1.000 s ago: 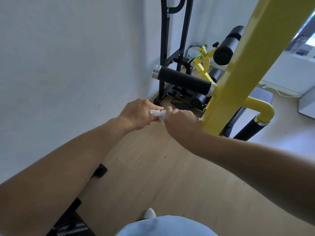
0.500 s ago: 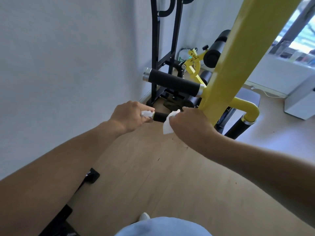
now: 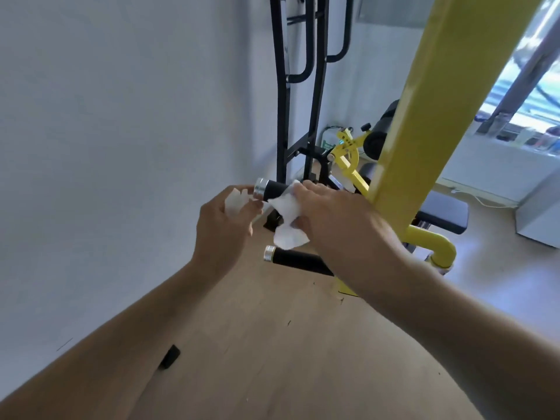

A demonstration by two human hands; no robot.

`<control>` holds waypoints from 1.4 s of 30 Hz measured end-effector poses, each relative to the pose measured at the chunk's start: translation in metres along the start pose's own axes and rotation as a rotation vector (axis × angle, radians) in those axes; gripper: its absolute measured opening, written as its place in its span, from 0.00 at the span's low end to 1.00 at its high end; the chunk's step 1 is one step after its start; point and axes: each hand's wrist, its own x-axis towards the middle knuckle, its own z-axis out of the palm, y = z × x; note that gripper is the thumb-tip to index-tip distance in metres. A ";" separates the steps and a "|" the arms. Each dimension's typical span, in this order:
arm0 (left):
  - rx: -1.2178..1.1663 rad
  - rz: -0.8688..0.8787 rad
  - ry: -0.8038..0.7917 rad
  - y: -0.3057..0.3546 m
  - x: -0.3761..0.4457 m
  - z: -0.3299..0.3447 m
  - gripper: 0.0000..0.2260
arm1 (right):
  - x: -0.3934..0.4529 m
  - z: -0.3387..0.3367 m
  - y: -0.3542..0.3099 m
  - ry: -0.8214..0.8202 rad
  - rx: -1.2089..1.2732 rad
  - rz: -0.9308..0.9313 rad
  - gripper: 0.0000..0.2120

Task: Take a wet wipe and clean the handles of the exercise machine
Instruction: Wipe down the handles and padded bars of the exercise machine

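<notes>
Two black handles with silver end caps stick out to the left of the machine's yellow post (image 3: pixel 424 95). My right hand (image 3: pixel 330 213) wraps a white wet wipe (image 3: pixel 286 218) around the upper handle (image 3: pixel 272 189); the wipe's loose end hangs down. My left hand (image 3: pixel 222 225) is just left of that handle's cap and pinches a smaller white piece of wipe (image 3: pixel 235 203) in its fingertips. The lower handle (image 3: pixel 298 258) is bare, below my right wrist.
A white wall runs close on the left. Black frame tubes (image 3: pixel 315 86) rise behind the handles. A black padded seat (image 3: pixel 442 215) and yellow curved tube (image 3: pixel 436 245) lie to the right. Wooden floor below, with a small black foot (image 3: pixel 170 356).
Both hands rose from the lower handle to the upper one. My right hand now wraps the wipe on the upper handle; my left hand let go of the lower handle's end.
</notes>
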 end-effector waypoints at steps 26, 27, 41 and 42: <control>0.089 0.060 -0.206 0.025 0.018 -0.013 0.10 | 0.021 0.012 -0.010 -0.127 -0.139 0.127 0.05; 0.082 0.049 -0.217 0.024 0.019 -0.012 0.10 | 0.012 0.005 -0.004 -0.161 -0.192 0.173 0.07; 0.125 0.081 -0.171 0.018 0.018 -0.009 0.10 | 0.001 0.020 -0.002 -0.162 -0.485 0.204 0.22; 0.135 0.086 -0.170 0.017 0.018 -0.008 0.11 | -0.003 0.018 0.001 -0.166 -0.523 0.205 0.22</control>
